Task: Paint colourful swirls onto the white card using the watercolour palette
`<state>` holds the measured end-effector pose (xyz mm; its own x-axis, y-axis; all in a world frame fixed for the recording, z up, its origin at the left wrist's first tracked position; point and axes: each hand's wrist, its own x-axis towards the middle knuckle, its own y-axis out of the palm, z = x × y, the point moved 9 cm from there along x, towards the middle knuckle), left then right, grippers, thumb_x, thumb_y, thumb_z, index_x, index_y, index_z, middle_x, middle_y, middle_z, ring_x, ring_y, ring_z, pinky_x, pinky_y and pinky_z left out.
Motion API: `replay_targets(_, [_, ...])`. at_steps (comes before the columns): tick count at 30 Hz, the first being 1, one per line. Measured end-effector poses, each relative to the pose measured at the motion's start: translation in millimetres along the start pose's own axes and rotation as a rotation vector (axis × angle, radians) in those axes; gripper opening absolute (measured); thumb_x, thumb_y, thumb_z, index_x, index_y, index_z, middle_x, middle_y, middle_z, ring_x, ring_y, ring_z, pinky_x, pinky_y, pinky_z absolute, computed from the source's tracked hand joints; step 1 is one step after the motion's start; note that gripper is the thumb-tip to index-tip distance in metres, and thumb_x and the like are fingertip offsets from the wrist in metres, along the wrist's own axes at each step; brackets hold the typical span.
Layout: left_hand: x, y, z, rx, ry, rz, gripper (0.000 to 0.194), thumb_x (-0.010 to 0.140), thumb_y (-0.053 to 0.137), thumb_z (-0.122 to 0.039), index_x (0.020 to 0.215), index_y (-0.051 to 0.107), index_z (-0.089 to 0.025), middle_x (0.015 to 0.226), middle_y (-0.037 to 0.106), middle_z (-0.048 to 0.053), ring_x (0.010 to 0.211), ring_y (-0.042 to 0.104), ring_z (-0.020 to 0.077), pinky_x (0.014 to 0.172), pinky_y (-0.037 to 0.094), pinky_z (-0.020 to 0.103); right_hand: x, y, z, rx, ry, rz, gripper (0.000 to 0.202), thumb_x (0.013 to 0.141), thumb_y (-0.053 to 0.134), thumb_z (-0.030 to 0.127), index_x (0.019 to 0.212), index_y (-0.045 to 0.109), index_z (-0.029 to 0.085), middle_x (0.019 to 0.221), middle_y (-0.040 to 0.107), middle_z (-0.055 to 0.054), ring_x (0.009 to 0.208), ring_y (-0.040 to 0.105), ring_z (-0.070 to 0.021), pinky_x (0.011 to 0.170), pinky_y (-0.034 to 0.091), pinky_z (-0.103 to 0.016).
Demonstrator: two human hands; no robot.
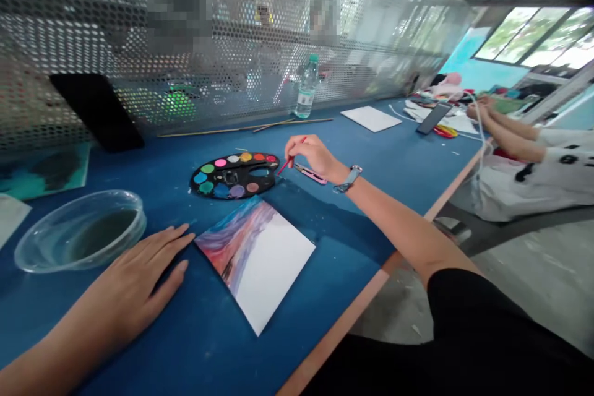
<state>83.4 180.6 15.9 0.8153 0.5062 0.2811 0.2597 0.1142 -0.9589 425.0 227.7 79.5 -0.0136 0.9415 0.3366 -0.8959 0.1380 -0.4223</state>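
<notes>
Head view: right hand (314, 154) pinches a brush (284, 166) at 1 o'clock from the half-painted canvas (273, 253), tip near the palette (245, 178), a cutter (314, 176) just beside; left hand (132, 281) lies flat, fingers slightly apart, holding nothing, at 9 o'clock near the bowl (39, 250)

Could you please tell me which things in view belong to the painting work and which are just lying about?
Likely painting work: red brush in the right hand; paint palette; partly painted panel beside the left hand; bowl of murky liquid.

Apparently just lying about: pink cutter; bottle; thin sticks; dark phone-like slab.
</notes>
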Motion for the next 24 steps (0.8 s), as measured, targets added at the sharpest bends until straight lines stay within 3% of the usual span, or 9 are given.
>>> replay_targets(7, [-0.2, 1.1, -2.9, -0.011, -0.049, 0.092, 0.061, 0.105, 0.037, -0.058, 0.143, 0.064, -0.018, 0.152, 0.060, 0.011, 0.140, 0.059, 0.0337, 0.118, 0.048, 0.055, -4.3, -2.3, -10.0, 0.091, 0.023, 0.001, 0.013, 0.077, 0.058, 0.021, 0.069, 0.068, 0.019, 0.063, 0.069, -0.001, 0.065, 0.066, -0.0155, 0.078, 0.053, -0.032])
replay_targets(14, [-2.8, 4.0, -3.7, -0.022, -0.055, 0.083, 0.061, 0.107, 0.034, -0.057, 0.146, 0.061, -0.018, 0.155, 0.057, 0.011, 0.142, 0.056, 0.0347, 0.118, 0.046, 0.059, -10.8, 15.4, -10.2, 0.067, 0.049, 0.073, 0.010, 0.075, 0.065, 0.025, 0.071, 0.073, 0.020, 0.069, 0.075, -0.002, 0.071, 0.069, -0.0174, 0.079, 0.053, -0.033])
replay_targets(17, [-2.4, 3.0, -6.8, -0.028, -0.050, 0.073, 0.063, 0.108, 0.030, -0.056, 0.144, 0.063, -0.015, 0.153, 0.058, 0.013, 0.141, 0.057, 0.0359, 0.116, 0.047, 0.061, -8.2, 13.0, -8.5, 0.051, 0.049, 0.040, 0.011, 0.076, 0.064, 0.024, 0.069, 0.071, 0.020, 0.066, 0.073, -0.002, 0.069, 0.068, -0.0178, 0.080, 0.053, -0.034])
replay_targets(21, [-0.9, 1.2, -10.7, -0.039, -0.050, 0.064, 0.064, 0.109, 0.027, -0.054, 0.143, 0.064, -0.012, 0.152, 0.059, 0.015, 0.140, 0.057, 0.0362, 0.117, 0.046, 0.061, -22.7, 9.0, 11.2, 0.036, 0.020, -0.068, 0.009, 0.081, 0.064, 0.026, 0.077, 0.071, 0.022, 0.075, 0.075, -0.002, 0.080, 0.070, -0.0197, 0.088, 0.052, -0.037])
replay_targets(24, [-1.0, 0.3, -12.0, -0.053, -0.053, 0.056, 0.063, 0.109, 0.028, -0.052, 0.143, 0.064, -0.013, 0.153, 0.058, 0.015, 0.142, 0.055, 0.0354, 0.118, 0.045, 0.060, -62.7, 24.5, 46.3, -0.043, -0.051, -0.057, 0.014, 0.090, 0.061, 0.025, 0.083, 0.073, 0.025, 0.083, 0.077, -0.002, 0.083, 0.072, -0.0213, 0.086, 0.051, -0.040])
